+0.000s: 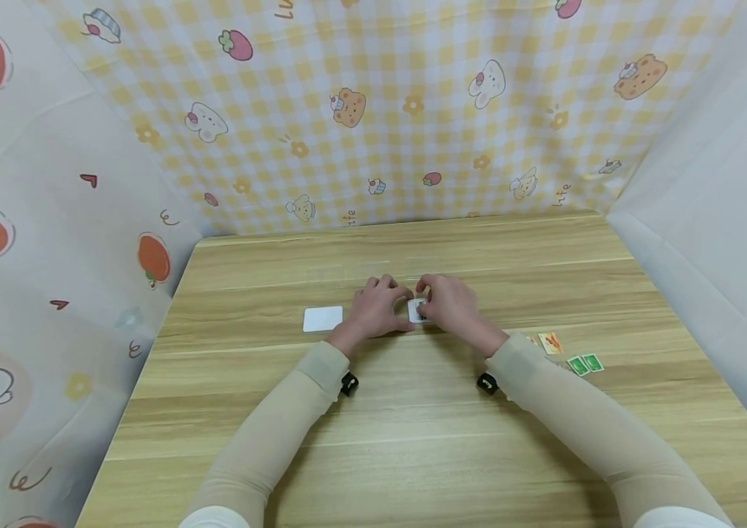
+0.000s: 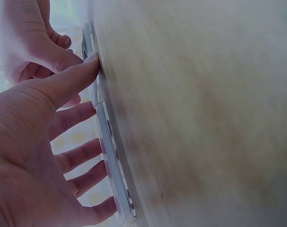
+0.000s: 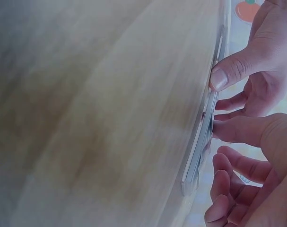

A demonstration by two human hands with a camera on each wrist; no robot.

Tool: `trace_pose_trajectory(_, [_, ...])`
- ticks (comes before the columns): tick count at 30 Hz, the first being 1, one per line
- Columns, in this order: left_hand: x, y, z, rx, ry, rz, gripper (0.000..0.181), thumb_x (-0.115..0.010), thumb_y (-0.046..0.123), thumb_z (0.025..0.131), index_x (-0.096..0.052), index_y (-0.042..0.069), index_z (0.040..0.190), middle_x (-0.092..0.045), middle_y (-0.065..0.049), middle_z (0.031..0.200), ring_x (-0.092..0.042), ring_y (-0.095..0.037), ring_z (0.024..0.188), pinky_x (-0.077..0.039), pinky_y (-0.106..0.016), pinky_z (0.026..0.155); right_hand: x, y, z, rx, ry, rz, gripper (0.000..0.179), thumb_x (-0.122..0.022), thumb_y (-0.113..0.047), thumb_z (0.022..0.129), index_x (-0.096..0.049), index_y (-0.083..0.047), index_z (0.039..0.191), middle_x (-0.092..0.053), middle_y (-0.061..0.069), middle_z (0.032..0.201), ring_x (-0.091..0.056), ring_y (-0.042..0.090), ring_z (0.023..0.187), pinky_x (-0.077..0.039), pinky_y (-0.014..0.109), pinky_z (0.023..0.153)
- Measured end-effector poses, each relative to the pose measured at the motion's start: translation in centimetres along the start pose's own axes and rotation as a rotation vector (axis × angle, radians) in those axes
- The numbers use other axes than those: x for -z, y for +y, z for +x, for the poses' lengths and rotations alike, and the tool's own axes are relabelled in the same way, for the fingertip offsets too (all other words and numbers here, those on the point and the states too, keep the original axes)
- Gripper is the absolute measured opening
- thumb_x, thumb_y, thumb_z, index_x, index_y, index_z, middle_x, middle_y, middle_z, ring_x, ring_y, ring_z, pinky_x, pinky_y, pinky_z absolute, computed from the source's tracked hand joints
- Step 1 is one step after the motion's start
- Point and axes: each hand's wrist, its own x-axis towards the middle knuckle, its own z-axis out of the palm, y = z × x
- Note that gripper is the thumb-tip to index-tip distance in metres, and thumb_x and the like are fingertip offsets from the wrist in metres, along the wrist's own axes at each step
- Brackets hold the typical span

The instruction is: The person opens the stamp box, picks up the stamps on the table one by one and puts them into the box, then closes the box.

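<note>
My left hand spans the left side of a thin white card with a clear edge, thumb on its near edge and index finger at its far edge. In the left wrist view its other fingers touch a second flat clear-edged slab beside it. My right hand is over the card's right side, its thumb pressing on the surface by a small dark picture, partly hidden. The right wrist view shows this hand's other fingers loosely curled above the card's edge. Another white card lies left of my hands.
Three faint clear rectangular sheets lie in a row behind my hands, such as the left one. To the right, by my sleeve, are an orange stamp-like piece and two green ones. A patterned cloth hangs behind the wooden table.
</note>
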Motion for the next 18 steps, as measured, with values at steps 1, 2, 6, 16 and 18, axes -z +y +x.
trace_pose_trajectory(1, [0.0, 0.0, 0.0, 0.001, -0.002, -0.002, 0.057, -0.078, 0.057, 0.082, -0.064, 0.033, 0.132, -0.049, -0.003, 0.134, -0.04, -0.031, 0.128, -0.039, -0.06, 0.1, 0.0, 0.0, 0.0, 0.0, 0.001, -0.002, 0.03, -0.083, -0.019, 0.082, -0.071, -0.012, 0.109, -0.064, 0.0, 0.081, -0.058, 0.018, 0.064, -0.045, 0.032, 0.049])
trace_pose_trajectory(2, [0.0, 0.0, 0.0, 0.0, -0.004, -0.004, 0.057, -0.078, 0.057, 0.082, -0.064, 0.033, 0.132, -0.049, -0.003, 0.134, -0.039, -0.031, 0.128, -0.039, -0.06, 0.1, -0.1, 0.1, 0.0, 0.0, 0.003, -0.003, 0.03, -0.083, -0.019, 0.082, -0.071, -0.012, 0.109, -0.064, 0.0, 0.081, -0.058, 0.018, 0.064, -0.045, 0.032, 0.049])
trace_pose_trajectory(6, [0.0, 0.0, 0.0, -0.004, 0.001, -0.003, 0.058, -0.078, 0.057, 0.082, -0.064, 0.032, 0.132, -0.049, -0.003, 0.134, -0.04, -0.032, 0.128, -0.04, -0.059, 0.099, -0.1, 0.2, 0.0, 0.001, 0.009, -0.004, 0.032, -0.083, -0.019, 0.082, -0.07, -0.012, 0.111, -0.064, 0.0, 0.08, -0.058, 0.018, 0.063, -0.045, 0.032, 0.048])
trace_pose_trajectory(16, [-0.1, 0.0, 0.1, -0.008, 0.0, -0.007, 0.057, -0.079, 0.056, 0.082, -0.064, 0.033, 0.131, -0.049, -0.003, 0.134, -0.04, -0.032, 0.128, -0.04, -0.059, 0.099, 3.2, -0.3, -0.3, 0.019, 0.116, 0.069, 0.032, -0.077, -0.017, 0.088, -0.067, -0.01, 0.117, -0.062, 0.003, 0.079, -0.055, 0.018, 0.056, -0.045, 0.032, 0.047])
trace_pose_trajectory(18, [0.0, 0.0, 0.0, -0.008, 0.0, -0.009, 0.057, -0.079, 0.056, 0.082, -0.064, 0.032, 0.131, -0.049, -0.003, 0.134, -0.04, -0.032, 0.127, -0.04, -0.059, 0.099, 4.2, -0.3, -0.4, 0.045, 0.136, 0.07, 0.031, -0.078, -0.018, 0.088, -0.067, -0.01, 0.115, -0.062, 0.003, 0.079, -0.055, 0.019, 0.059, -0.045, 0.033, 0.05])
